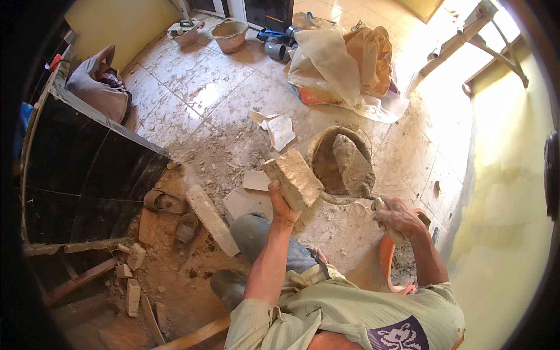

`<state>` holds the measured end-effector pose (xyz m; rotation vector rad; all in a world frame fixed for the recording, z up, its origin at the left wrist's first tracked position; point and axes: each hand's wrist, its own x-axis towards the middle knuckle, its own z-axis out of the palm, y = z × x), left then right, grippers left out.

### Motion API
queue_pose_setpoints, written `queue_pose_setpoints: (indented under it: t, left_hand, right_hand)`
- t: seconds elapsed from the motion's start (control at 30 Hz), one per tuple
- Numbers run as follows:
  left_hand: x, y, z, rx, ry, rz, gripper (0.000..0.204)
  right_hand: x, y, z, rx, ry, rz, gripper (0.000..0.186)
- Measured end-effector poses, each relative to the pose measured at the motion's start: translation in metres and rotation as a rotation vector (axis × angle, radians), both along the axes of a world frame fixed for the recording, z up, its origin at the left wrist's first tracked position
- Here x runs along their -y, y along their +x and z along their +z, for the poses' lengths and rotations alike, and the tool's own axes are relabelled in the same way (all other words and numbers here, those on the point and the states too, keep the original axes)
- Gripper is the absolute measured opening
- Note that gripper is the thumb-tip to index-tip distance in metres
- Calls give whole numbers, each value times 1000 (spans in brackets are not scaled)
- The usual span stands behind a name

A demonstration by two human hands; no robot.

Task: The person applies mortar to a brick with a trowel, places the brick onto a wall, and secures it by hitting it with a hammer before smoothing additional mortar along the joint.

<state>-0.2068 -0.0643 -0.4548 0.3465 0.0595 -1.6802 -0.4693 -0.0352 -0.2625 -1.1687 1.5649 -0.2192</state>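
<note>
My left hand (281, 205) is closed around a rough, pale brick (293, 178) and holds it up beside a bucket (324, 165) of mortar. Wrapped round the handle of a trowel (377, 204), my right hand (402, 219) is to the right of that bucket. A thick lump of wet grey mortar (353, 165) lies along the trowel's blade, over the bucket's opening, and hides most of the blade. Beneath the brick are some pale tile pieces (248, 202) on the dusty floor.
A long pale block (211, 220) lies left of my knee. An orange bucket (385, 256) stands by my right forearm. Plastic sheeting and paper sacks (341, 70) lie ahead. Another person (100, 87) is behind the black-tiled low wall (87, 175). Basins (229, 38) stand far off.
</note>
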Motion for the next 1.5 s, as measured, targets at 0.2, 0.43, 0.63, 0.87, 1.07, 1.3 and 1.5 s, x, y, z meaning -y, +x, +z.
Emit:
queue_pose_setpoints:
  t: [0.2,0.43,0.63,0.87,1.07,1.3,1.5]
  left_hand:
    - [13,-27,1,-84,-30,-97,67]
    - [6,-44,-3,-42,32,-78,63]
    - [-7,-23,4,33,-19,-89,62]
    - [-9,-9,15,-16,-109,-142,62]
    - [-5,-8,43,-162,-45,-102,57]
    - [-1,-8,74,-263,-113,-115,57]
    - [9,-21,71,-130,60,28,55]
  right_hand:
    - [-29,15,7,-423,-344,459,34]
    - [-31,35,-5,-620,-499,505,34]
    - [-23,33,9,-607,-636,470,32]
    - [-2,22,-1,-839,-933,626,28]
    - [-12,15,-27,-859,-1169,577,29]
    - [-24,-2,-51,-833,-1293,467,29]
    - [-29,-3,-60,-886,-1317,412,32]
